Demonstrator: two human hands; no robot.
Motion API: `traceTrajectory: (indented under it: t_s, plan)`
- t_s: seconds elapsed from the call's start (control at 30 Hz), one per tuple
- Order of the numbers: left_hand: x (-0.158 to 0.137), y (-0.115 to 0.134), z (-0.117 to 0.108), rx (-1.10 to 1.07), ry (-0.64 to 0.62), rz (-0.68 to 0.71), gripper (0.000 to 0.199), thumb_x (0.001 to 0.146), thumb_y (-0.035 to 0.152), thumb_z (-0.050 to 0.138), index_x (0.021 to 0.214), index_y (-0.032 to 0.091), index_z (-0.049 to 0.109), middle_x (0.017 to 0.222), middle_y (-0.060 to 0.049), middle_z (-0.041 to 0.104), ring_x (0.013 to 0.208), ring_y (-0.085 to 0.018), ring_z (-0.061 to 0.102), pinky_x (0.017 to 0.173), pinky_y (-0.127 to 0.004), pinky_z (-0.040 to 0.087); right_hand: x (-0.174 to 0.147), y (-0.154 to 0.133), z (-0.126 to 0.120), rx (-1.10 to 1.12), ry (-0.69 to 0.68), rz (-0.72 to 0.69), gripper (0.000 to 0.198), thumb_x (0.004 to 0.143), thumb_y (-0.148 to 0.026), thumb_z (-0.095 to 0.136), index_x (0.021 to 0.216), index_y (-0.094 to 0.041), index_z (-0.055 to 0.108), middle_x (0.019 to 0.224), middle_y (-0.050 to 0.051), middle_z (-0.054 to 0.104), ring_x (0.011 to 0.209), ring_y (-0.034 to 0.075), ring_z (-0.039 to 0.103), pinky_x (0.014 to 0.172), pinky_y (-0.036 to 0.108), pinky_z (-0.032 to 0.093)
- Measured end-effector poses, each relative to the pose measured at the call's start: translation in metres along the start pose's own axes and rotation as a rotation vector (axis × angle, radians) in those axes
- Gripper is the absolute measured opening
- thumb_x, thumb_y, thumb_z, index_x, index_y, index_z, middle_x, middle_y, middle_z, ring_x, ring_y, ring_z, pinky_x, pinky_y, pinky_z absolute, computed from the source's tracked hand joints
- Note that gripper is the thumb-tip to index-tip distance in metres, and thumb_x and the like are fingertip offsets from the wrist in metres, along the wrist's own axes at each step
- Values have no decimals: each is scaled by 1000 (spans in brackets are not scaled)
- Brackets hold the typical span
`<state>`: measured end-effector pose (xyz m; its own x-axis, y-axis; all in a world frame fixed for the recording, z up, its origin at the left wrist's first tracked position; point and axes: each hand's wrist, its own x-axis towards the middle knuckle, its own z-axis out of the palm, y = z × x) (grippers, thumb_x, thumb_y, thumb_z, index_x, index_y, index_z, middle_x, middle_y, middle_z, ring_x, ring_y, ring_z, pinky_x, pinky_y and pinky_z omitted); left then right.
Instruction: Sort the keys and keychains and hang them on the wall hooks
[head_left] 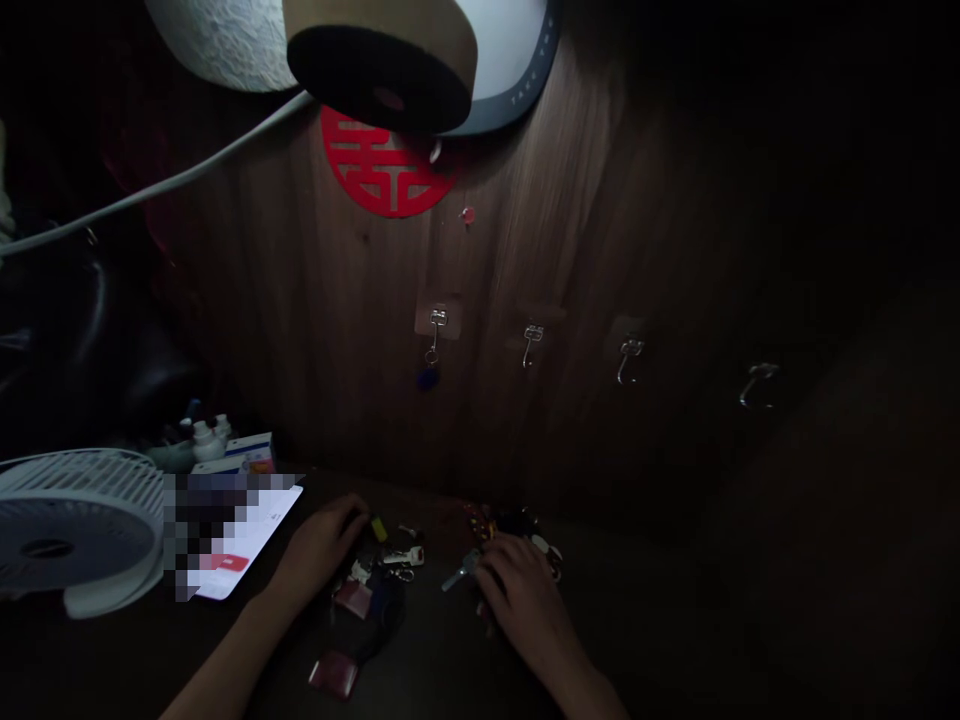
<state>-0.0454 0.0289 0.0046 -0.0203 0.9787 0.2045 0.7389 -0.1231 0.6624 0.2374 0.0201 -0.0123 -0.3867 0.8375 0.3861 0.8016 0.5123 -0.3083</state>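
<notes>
My left hand (326, 545) rests on the dark tabletop, thumb and forefinger apart, its fingertips beside a yellow-green key tag (379, 528). Just right of it lie a key with a pale head (405, 557) and a metal clasp (403, 575). Two dark red fobs, an upper one (354, 598) and a lower one (334, 674), lie nearer to me. My right hand (521, 595) is bent over a small pile, its fingertips at the head of a silver key (459, 572). A beaded multicoloured piece (480, 522) and a white ring-shaped piece (551, 550) show around those fingers. Dim light blurs the details.
Metal hooks line the wooden wall; the leftmost hook (437, 322) carries a blue key tag (427, 379). A white fan (82, 530), a lit tablet-like screen (251, 545) and small white bottles (208, 438) stand left. A lamp-like round object (382, 75) hangs overhead.
</notes>
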Motion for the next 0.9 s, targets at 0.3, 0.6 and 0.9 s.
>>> traceTrajectory:
  t_s: [0.3,0.6,0.9]
  plan:
    - [1,12,2,-426,166,-111,26,79,44,49,86,21,59,80,-1,70,79,-21,66,69,-28,50,0,23,0,-93,146,76,18,88,-26,46,83,-22,63,88,5,65,88,23,57,90,44,36]
    - [-11,27,6,-339,125,52,20,82,39,50,85,25,62,82,1,70,81,-19,65,73,-27,50,3,-2,-3,80,275,-3,16,88,-21,45,90,-25,61,94,3,66,94,21,58,101,49,30]
    - [-25,40,22,-339,-37,370,16,87,26,49,86,25,64,88,-2,67,87,-17,63,79,-25,46,0,-55,-9,334,88,12,21,84,-15,47,99,-23,60,98,4,65,97,20,57,90,38,43]
